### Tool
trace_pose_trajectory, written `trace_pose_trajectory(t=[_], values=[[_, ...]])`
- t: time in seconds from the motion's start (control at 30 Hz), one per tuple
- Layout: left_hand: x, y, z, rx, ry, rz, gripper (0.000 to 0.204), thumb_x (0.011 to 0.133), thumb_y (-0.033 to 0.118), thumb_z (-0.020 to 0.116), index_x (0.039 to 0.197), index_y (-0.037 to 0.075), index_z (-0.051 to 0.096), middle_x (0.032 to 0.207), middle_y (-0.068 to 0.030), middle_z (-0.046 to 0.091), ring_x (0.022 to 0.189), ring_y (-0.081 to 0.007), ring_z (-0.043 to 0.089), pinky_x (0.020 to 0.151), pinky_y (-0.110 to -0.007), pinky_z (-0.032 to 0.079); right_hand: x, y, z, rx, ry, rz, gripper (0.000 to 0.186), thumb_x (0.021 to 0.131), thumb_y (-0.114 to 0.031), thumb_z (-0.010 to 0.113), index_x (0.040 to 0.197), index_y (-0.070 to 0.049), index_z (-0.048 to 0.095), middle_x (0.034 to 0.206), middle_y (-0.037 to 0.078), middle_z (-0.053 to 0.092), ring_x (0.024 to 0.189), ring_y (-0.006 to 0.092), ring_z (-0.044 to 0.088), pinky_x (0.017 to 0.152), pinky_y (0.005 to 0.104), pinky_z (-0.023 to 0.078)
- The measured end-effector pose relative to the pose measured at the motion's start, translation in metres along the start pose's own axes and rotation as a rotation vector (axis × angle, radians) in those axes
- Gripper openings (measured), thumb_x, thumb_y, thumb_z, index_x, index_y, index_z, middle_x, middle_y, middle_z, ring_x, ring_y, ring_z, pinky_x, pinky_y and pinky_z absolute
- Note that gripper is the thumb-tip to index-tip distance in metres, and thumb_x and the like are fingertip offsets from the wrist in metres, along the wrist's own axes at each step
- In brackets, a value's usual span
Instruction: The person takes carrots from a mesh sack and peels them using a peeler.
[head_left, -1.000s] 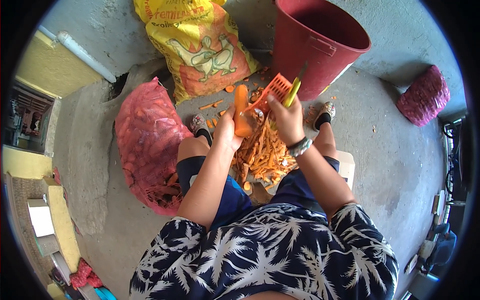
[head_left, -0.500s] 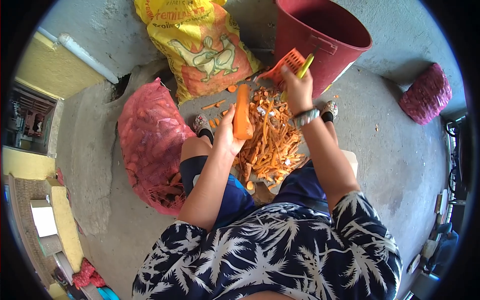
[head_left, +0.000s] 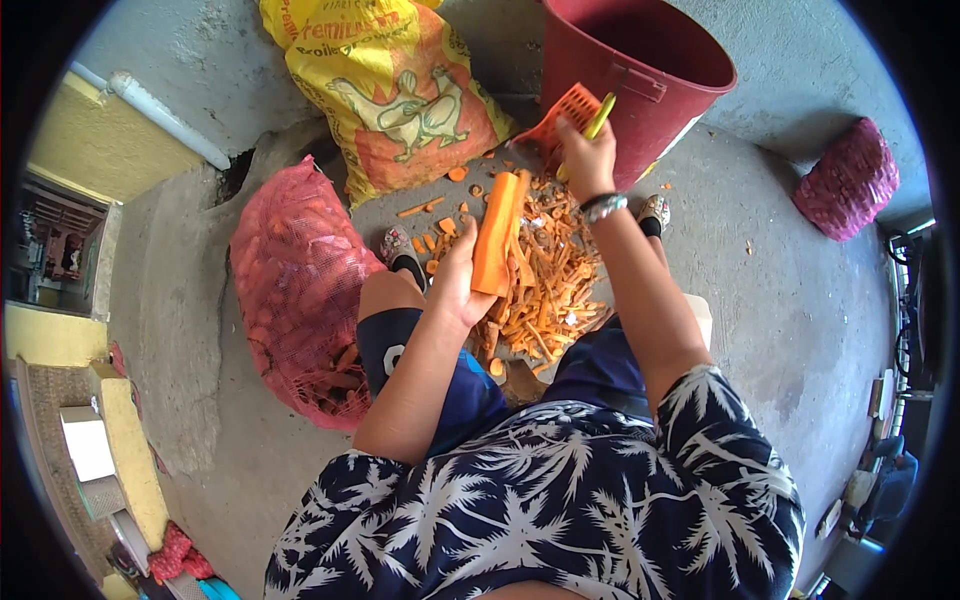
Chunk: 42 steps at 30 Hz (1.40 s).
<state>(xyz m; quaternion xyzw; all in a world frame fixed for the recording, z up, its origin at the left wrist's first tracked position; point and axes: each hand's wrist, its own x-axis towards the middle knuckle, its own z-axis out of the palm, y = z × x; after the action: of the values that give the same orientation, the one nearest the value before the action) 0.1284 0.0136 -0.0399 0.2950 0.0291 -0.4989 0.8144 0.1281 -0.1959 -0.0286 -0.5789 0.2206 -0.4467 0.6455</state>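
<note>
My left hand (head_left: 463, 277) grips a thick, pale-orange carrot (head_left: 496, 235) with flat-cut sides, held at a slant over the pile. A long orange strip (head_left: 522, 225) stands along the carrot's right side. My right hand (head_left: 588, 157) is farther away to the right, closed round a yellow-handled tool (head_left: 599, 117) whose working end I cannot make out. Just behind those fingers is an orange-red perforated plastic piece (head_left: 574, 108); whether the hand touches it is unclear. Below both hands, carrot peelings and strips (head_left: 555, 290) are heaped on the floor between my feet.
A red mesh sack of carrots (head_left: 300, 290) leans by my left leg. Beyond the pile stand a yellow-and-orange printed sack (head_left: 390, 100) and a large dark-red bin (head_left: 625, 90). A purple-pink mesh sack (head_left: 852, 180) rests against the wall at far right.
The carrot has shifted slightly, showing a fresh flat face, and a long strip now appears beside it. My right hand, still round the yellow handle, has moved a little left.
</note>
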Motion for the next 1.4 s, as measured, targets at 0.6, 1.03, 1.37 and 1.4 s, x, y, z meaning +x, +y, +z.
trace_pose_trajectory(t=[0.6,1.03,1.37,1.4], values=[[0.003,0.0,-0.006,0.104,-0.023,-0.007,0.043,0.093,0.044,0.033,0.107,0.005,0.048,0.085,-0.0067,0.056,0.074,-0.0189,0.057,0.066,-0.033,0.049,-0.037,0.009,0.01,0.251,-0.235,0.119,0.025,0.081,-0.002,0.059,0.105,-0.002,0.052,0.089,0.006,0.061,0.071,0.0115,0.058,0.059,0.025,0.05],[0.027,0.008,-0.016,0.074,0.22,0.156,0.034,0.095,0.036,0.032,0.105,0.008,0.048,0.094,-0.0049,0.055,0.085,-0.0165,0.055,0.076,-0.034,0.045,-0.114,-0.032,-0.002,0.123,-0.118,0.319,0.026,0.082,-0.004,0.059,0.105,0.0,0.049,0.093,0.007,0.06,0.08,0.0118,0.058,0.068,0.0248,0.049],[0.018,0.0,0.001,0.099,0.309,0.304,0.04,0.095,0.041,0.025,0.097,0.007,0.047,0.085,-0.0046,0.053,0.078,-0.0167,0.055,0.068,-0.035,0.048,-0.124,-0.033,0.007,0.094,-0.079,0.189,0.026,0.082,-0.003,0.058,0.105,0.002,0.048,0.091,0.008,0.061,0.078,0.0117,0.058,0.067,0.0247,0.049],[0.017,0.002,-0.002,0.096,0.295,0.307,0.04,0.095,0.041,0.026,0.098,0.007,0.047,0.088,-0.0065,0.052,0.078,-0.0176,0.055,0.07,-0.034,0.048,-0.125,-0.034,0.008,0.132,-0.078,0.189,0.026,0.082,-0.003,0.058,0.105,0.002,0.048,0.091,0.008,0.061,0.078,0.0119,0.059,0.067,0.025,0.049]])
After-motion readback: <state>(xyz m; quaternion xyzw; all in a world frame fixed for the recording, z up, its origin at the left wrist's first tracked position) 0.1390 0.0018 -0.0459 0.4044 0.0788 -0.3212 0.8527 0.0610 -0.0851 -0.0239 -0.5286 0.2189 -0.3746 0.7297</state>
